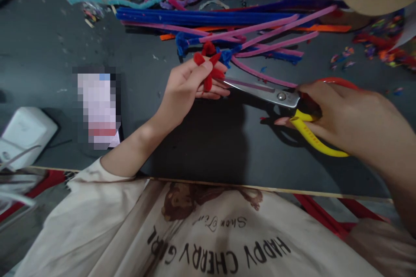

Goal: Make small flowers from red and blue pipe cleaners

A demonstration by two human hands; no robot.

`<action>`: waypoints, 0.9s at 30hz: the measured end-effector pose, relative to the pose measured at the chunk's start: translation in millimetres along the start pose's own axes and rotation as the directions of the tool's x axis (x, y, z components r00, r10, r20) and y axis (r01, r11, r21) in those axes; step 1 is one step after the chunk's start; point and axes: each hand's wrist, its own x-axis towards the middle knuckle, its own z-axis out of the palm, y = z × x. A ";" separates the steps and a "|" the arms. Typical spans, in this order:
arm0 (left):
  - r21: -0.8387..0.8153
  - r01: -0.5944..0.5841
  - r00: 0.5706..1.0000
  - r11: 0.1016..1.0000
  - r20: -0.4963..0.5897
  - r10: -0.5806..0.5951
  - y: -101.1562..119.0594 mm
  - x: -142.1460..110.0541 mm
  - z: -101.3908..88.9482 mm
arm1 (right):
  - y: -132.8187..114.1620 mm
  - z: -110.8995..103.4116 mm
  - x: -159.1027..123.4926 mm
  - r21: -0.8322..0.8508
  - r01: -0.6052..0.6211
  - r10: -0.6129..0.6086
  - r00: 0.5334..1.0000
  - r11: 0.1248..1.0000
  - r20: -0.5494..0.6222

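My left grip [182, 91] pinches a red pipe-cleaner flower [214, 59], petals seemingly shaped, stem unseen; my right grip [344, 112] clasps scissors [256, 88]; blue heads [226, 55] have pink stems [253, 28].

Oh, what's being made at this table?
Someone's left hand pinches a small red fuzzy flower-like piece, while the right hand holds scissors with yellow and red handles, their tip at the piece's lower edge. Whether they are cutting is hard to tell. Beyond lie blue stems and pink stems, some with blue bunched ends. What it will become isn't clear.
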 end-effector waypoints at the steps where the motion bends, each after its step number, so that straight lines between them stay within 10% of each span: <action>1: -0.001 0.005 1.000 1.000 0.003 -0.005 0.1 0.3 0.1 | 0.0 -0.1 -0.3 0.001 0.009 -0.009 1.000 1.000 0.002; 27: 0.141 -0.046 0.995 0.989 -0.081 0.058 -3.8 1.0 0.8 | 9.2 4.2 -18.3 0.137 -0.099 0.096 0.995 0.986 0.028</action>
